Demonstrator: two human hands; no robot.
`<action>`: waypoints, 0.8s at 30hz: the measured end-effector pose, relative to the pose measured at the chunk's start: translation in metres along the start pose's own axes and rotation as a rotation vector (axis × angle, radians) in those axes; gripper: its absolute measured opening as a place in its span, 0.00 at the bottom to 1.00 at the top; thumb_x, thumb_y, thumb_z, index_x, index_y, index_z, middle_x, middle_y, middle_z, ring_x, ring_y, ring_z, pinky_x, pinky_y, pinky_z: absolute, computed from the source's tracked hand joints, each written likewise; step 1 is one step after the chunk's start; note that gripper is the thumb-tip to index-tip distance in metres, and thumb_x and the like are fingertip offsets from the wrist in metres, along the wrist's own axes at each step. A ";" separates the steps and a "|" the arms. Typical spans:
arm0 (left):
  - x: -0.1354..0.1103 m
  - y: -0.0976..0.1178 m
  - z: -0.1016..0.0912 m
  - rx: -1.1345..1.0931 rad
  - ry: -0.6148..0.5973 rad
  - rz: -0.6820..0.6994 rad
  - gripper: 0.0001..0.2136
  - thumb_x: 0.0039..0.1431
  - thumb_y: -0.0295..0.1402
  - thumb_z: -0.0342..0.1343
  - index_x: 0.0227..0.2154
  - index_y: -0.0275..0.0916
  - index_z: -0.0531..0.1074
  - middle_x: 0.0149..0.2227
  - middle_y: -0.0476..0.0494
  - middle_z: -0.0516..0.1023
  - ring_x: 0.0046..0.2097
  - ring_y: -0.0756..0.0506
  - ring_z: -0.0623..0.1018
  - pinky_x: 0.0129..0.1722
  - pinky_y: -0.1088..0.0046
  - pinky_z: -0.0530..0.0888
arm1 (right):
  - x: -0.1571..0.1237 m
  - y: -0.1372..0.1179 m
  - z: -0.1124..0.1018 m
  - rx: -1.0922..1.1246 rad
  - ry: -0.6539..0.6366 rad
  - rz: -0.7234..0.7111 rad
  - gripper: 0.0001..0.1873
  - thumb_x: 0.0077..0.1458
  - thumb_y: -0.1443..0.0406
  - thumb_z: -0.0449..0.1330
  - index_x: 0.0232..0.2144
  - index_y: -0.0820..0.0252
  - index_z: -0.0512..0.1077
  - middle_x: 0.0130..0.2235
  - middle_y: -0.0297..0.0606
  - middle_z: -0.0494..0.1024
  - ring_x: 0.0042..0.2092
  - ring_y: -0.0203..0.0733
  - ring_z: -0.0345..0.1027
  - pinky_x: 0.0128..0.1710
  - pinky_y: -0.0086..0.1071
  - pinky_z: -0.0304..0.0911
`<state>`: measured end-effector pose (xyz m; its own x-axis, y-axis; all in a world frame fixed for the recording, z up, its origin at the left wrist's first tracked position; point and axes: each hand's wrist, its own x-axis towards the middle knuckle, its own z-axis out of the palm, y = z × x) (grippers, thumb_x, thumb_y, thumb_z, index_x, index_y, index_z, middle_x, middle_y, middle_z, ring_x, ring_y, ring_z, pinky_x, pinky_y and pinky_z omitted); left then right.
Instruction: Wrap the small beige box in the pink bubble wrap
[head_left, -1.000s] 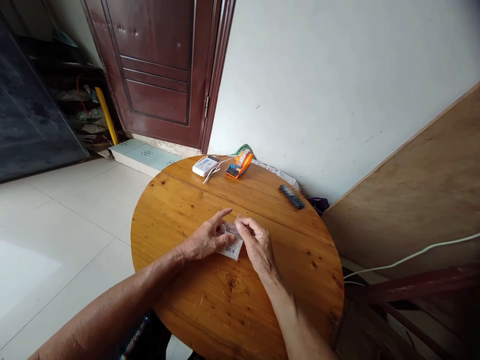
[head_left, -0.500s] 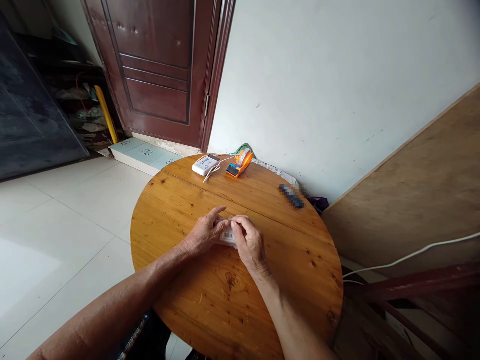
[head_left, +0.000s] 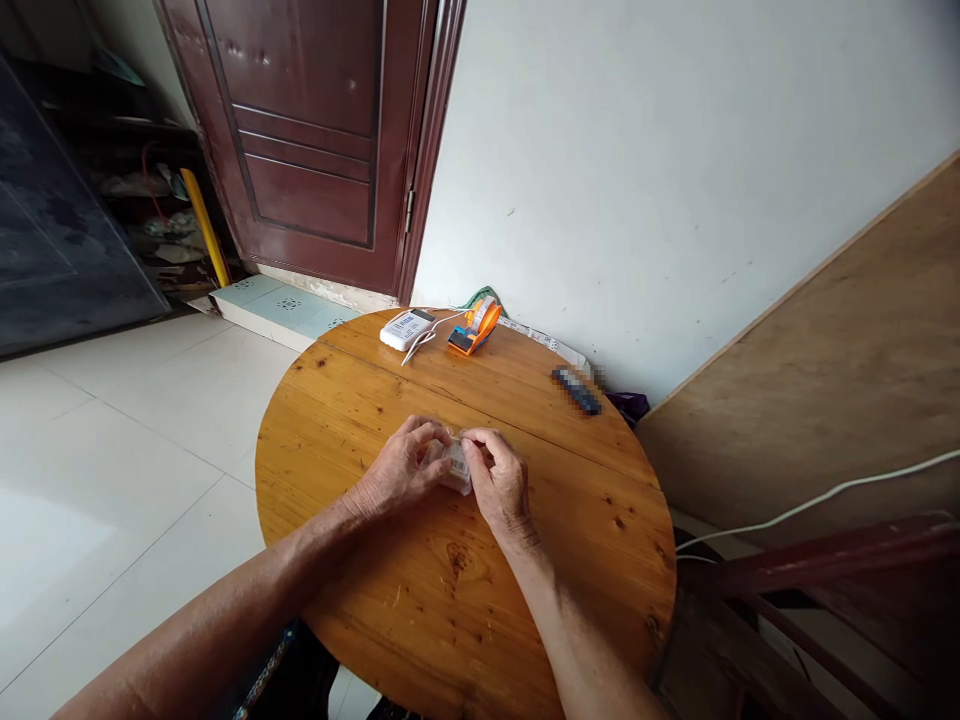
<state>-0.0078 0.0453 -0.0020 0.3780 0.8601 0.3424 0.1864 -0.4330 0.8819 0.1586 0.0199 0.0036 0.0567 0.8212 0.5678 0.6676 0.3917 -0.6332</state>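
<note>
My left hand (head_left: 397, 472) and my right hand (head_left: 496, 478) meet over the middle of a round wooden table (head_left: 352, 400). Between their fingertips sits a small clear plastic packet with a white barcode label (head_left: 456, 466). Both hands are closed, pinching the packet from either side, and it is lifted a little off the wood. Most of the packet is hidden by my fingers.
At the table's far edge lie a white box with a cord (head_left: 406, 329), an orange tape dispenser (head_left: 473, 330) and a small dark bar (head_left: 576, 390). A white wall, a dark wooden door (head_left: 315, 130) and a leaning plywood board (head_left: 825, 370) surround the table.
The packet lay flat under my spread fingers a second ago. My fingers have since curled in and gathered it up between both hands.
</note>
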 end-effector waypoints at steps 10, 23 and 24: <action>0.004 0.000 0.001 -0.007 0.015 -0.124 0.10 0.52 0.27 0.59 0.39 0.37 0.74 0.41 0.45 0.73 0.36 0.50 0.74 0.39 0.73 0.74 | -0.001 -0.004 -0.008 -0.068 -0.033 -0.132 0.08 0.62 0.68 0.53 0.35 0.55 0.73 0.37 0.38 0.79 0.40 0.42 0.73 0.42 0.35 0.67; 0.000 0.005 -0.006 0.032 -0.083 -0.066 0.18 0.48 0.22 0.57 0.44 0.37 0.74 0.47 0.42 0.74 0.42 0.47 0.76 0.42 0.72 0.74 | -0.002 -0.004 -0.012 -0.111 -0.031 -0.206 0.09 0.61 0.69 0.54 0.34 0.55 0.74 0.41 0.41 0.77 0.44 0.42 0.74 0.46 0.34 0.68; 0.000 0.005 -0.006 0.037 -0.090 -0.069 0.18 0.49 0.22 0.57 0.44 0.37 0.74 0.47 0.42 0.74 0.42 0.47 0.76 0.42 0.72 0.74 | -0.002 -0.005 -0.012 -0.110 -0.027 -0.206 0.09 0.61 0.69 0.53 0.34 0.55 0.74 0.41 0.41 0.77 0.44 0.42 0.73 0.46 0.34 0.68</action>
<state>-0.0126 0.0446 0.0041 0.4425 0.8613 0.2498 0.2470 -0.3848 0.8893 0.1644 0.0116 0.0118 -0.1081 0.7402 0.6636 0.7401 0.5056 -0.4433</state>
